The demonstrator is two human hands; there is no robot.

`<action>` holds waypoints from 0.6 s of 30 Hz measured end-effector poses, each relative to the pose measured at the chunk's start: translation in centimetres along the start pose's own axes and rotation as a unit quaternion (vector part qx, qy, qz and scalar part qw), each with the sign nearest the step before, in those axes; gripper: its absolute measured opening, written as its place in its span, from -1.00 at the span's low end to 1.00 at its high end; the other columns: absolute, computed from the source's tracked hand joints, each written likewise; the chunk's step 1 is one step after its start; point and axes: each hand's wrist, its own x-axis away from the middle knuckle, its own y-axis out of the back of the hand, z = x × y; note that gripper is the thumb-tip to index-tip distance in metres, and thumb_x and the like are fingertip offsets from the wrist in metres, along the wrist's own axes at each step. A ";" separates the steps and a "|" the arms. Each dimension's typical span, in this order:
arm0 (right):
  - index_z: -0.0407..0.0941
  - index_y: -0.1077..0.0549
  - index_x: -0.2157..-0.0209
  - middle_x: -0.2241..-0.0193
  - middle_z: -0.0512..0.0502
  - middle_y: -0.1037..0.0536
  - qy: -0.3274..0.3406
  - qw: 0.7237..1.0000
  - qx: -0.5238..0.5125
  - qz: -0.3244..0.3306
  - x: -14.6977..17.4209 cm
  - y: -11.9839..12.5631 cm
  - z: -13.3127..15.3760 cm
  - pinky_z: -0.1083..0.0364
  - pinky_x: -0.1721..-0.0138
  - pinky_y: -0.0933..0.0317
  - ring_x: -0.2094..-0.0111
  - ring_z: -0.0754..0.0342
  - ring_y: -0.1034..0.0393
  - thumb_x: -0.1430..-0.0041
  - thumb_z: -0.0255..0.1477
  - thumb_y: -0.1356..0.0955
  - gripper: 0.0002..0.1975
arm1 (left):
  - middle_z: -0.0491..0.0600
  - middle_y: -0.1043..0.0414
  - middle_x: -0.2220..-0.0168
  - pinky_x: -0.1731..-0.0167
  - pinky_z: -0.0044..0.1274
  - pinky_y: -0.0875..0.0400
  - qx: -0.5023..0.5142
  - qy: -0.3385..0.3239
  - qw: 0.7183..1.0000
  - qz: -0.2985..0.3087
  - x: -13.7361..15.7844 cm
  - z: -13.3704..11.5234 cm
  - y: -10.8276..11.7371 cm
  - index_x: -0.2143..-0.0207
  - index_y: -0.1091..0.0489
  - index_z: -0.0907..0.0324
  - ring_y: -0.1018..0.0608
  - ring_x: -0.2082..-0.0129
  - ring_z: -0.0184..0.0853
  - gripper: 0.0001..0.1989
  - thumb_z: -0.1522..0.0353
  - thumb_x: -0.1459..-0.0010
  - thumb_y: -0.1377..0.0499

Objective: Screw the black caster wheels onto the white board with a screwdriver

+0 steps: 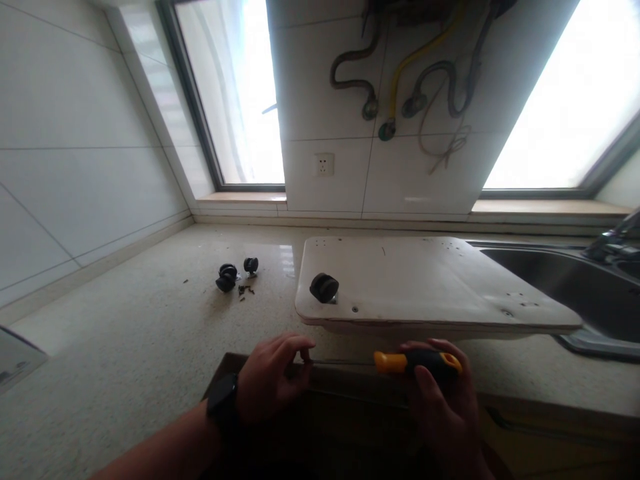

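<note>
My right hand (pixel 443 387) is wrapped round a screwdriver (pixel 417 362) with an orange and black handle, its thin shaft pointing left. At the shaft's tip, my left hand (pixel 277 373) pinches with thumb and fingers; what sits between them is too small to make out. A dark watch is on the left wrist. Beyond the hands lies a white board (pixel 395 280) with rounded corners and small holes. One black caster wheel (pixel 324 288) stands on its near left corner.
Left of the board, several loose black casters (pixel 227 277) lie on the speckled countertop (pixel 150 320), with small screws (pixel 245 291) beside them. A metal sink (pixel 545 280) is at the right, partly under the board. A socket (pixel 324 164) and hoses (pixel 400 80) are on the tiled wall.
</note>
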 end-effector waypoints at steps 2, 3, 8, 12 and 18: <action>0.04 -0.33 -0.01 0.22 -0.12 -0.63 0.050 0.998 0.001 0.039 0.0 0.3 1.1 -0.10 0.17 -0.48 0.23 -0.08 -0.57 -0.11 -0.33 -0.51 -0.53 | -0.10 -0.53 0.26 0.33 -0.52 -0.44 0.016 -0.023 0.999 -0.015 -0.1 -0.8 0.3 -0.04 -0.28 0.03 -0.54 0.39 -0.36 -0.57 0.53 -0.15 -0.21; 0.05 -0.32 -0.03 0.21 -0.12 -0.63 0.071 0.996 0.003 0.061 0.0 0.4 1.8 -0.10 0.16 -0.48 0.23 -0.07 -0.58 -0.15 -0.36 -0.49 -0.55 | -0.11 -0.53 0.26 0.34 -0.53 -0.44 0.024 -0.035 0.999 -0.026 -0.3 -1.2 0.5 -0.03 -0.29 0.03 -0.53 0.40 -0.37 -0.58 0.53 -0.16 -0.20; 0.07 -0.27 -0.06 0.20 -0.10 -0.64 0.136 0.986 0.029 0.094 -0.6 -0.1 5.5 -0.04 0.16 -0.50 0.22 -0.04 -0.60 -0.20 -0.47 -0.45 -0.54 | -0.15 -0.49 0.30 0.47 -0.60 -0.40 0.102 -0.003 0.989 -0.103 -1.7 -3.2 0.6 -0.07 -0.24 0.02 -0.44 0.51 -0.45 -0.52 0.55 -0.14 -0.19; 0.07 -0.33 -0.01 0.25 -0.09 -0.65 0.158 0.986 0.019 0.047 -2.3 -0.9 7.7 0.05 0.30 -0.50 0.25 -0.04 -0.59 -0.10 -0.44 -0.51 -0.52 | -0.14 -0.51 0.25 0.47 -0.60 -0.40 0.154 0.017 0.982 -0.105 -3.8 -4.0 1.4 -0.14 -0.18 -0.02 -0.44 0.47 -0.44 -0.46 0.53 -0.18 -0.22; 0.20 -0.39 0.00 0.24 -0.05 -0.63 0.201 0.979 -0.006 0.011 -7.6 -2.2 10.1 -0.03 0.36 -0.54 0.20 -0.10 -0.59 -0.08 -0.47 -0.51 -0.51 | 0.00 -0.49 0.03 0.33 -0.49 -0.43 0.123 -0.019 0.983 -0.135 -7.9 -2.1 3.4 -0.19 -0.20 0.00 -0.49 0.26 -0.34 -0.45 0.40 -0.20 -0.29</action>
